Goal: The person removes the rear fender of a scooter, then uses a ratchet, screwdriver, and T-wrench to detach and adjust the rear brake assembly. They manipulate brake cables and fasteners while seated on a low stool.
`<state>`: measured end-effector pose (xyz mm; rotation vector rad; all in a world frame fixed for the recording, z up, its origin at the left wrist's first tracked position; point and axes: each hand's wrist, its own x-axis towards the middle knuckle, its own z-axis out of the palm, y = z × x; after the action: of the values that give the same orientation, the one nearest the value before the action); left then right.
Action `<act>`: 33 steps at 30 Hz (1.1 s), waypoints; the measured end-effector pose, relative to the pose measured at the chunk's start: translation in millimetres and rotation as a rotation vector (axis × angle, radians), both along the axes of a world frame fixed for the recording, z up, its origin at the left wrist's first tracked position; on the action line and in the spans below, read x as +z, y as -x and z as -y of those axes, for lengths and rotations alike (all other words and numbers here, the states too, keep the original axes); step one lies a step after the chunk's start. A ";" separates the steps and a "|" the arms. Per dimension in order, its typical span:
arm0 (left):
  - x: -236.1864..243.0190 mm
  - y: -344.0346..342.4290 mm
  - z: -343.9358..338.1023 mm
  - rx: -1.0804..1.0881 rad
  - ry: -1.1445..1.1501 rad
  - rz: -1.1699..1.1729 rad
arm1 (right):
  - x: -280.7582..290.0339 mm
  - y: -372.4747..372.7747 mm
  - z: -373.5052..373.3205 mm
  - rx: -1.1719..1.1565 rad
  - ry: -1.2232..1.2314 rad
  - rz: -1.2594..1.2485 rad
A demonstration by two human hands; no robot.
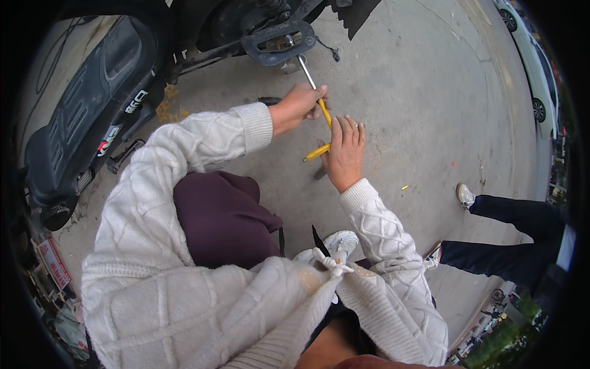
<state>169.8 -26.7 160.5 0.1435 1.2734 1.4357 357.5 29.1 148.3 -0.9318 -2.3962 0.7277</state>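
A long wrench with a silver shaft and a yellow crosswise handle [316,152] slants down from a black oval bracket [270,57] on the underside of a scooter. The shaft's tip is at the bracket's opening, and I cannot tell whether it sits on a bolt. My left hand [301,103] is closed round the wrench where the silver shaft meets the yellow grip. Lower down, my right hand [346,150] holds the crosswise handle, its fingers lying over the yellow grip. One end of the handle sticks out to the left; the other end is hidden behind that hand.
The scooter's black body [92,117] fills the upper left. A thin black cord [335,53] hangs beside the bracket. At the right, another person's dark-trousered leg [513,209] stands on the grey concrete ground [424,98]. Far right, a white car [533,61] is parked.
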 end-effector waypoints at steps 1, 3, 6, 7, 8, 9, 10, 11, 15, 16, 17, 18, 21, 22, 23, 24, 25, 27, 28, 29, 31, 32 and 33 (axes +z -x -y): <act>1.1 1.2 -0.6 -0.015 0.023 -0.017 | -6.6 10.1 3.8 0.054 -0.036 0.002; 1.5 3.4 0.8 -0.042 0.059 -0.043 | -15.5 27.6 11.7 0.174 -0.103 -0.007; -2.5 9.3 5.8 -0.114 0.040 -0.061 | -13.3 39.4 19.6 -0.264 1.551 -0.723; -4.2 11.4 6.1 -0.121 0.023 -0.063 | -8.2 39.3 19.7 -0.247 1.873 -0.824; -5.6 14.8 6.1 -0.132 0.011 -0.068 | -1.8 38.5 18.3 -0.206 1.883 -0.792; -7.1 14.8 6.7 -0.145 0.006 -0.070 | 5.4 36.1 17.1 -0.236 1.889 -0.720; -8.0 15.2 6.7 -0.133 -0.015 -0.065 | 12.9 34.6 14.0 -0.257 1.894 -0.645; -8.1 14.7 7.2 -0.119 -0.027 -0.062 | 20.3 32.7 11.8 -0.280 1.900 -0.569; -2.7 11.1 6.3 -0.072 -0.011 -0.061 | 43.5 19.8 4.6 -0.302 1.542 -0.256; -0.7 10.3 5.3 -0.055 -0.022 -0.063 | 47.8 10.6 3.0 -0.249 1.165 -0.155; 1.0 8.8 4.2 -0.042 -0.023 -0.062 | 48.5 4.8 3.6 -0.270 0.808 -0.011; 2.6 8.0 3.1 -0.028 -0.028 -0.068 | 46.6 0.7 4.3 -0.070 0.485 0.020; 5.7 7.6 1.3 -0.017 -0.032 -0.039 | 32.4 -4.9 6.6 0.277 -0.437 0.235; 6.0 7.6 1.3 -0.026 -0.004 -0.036 | 25.7 -3.8 8.1 0.301 -0.425 0.198; 6.2 7.8 2.3 -0.037 0.010 -0.039 | 18.9 -0.9 9.3 0.323 -0.405 0.177; 6.2 8.4 3.0 -0.042 0.022 -0.051 | 12.4 3.8 11.1 0.374 -0.390 0.173; 6.1 8.5 3.9 -0.043 0.015 -0.039 | 8.4 6.4 9.9 0.363 -0.400 0.091; 5.4 8.6 4.0 -0.021 0.007 -0.036 | 2.7 13.4 13.4 0.154 0.612 -0.215; 5.0 7.8 3.6 -0.025 0.010 0.003 | 1.9 15.5 16.8 -0.031 1.118 -0.351; 4.5 7.2 2.2 -0.008 0.021 0.025 | 1.4 19.3 20.4 -0.074 1.311 -0.450; 4.1 8.6 -0.5 -0.002 0.037 -0.001 | 4.0 23.8 22.1 -0.237 1.674 -0.649; 4.2 10.7 -1.3 -0.012 0.050 -0.034 | 6.6 24.9 18.8 -0.252 1.645 -0.573; 3.1 9.3 -0.2 -0.010 0.098 -0.054 | 10.6 18.8 15.7 -0.244 1.628 -0.475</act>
<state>160.5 -26.5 163.5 0.1230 1.3826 1.3663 338.7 13.4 158.9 -1.2490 -0.8652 2.4714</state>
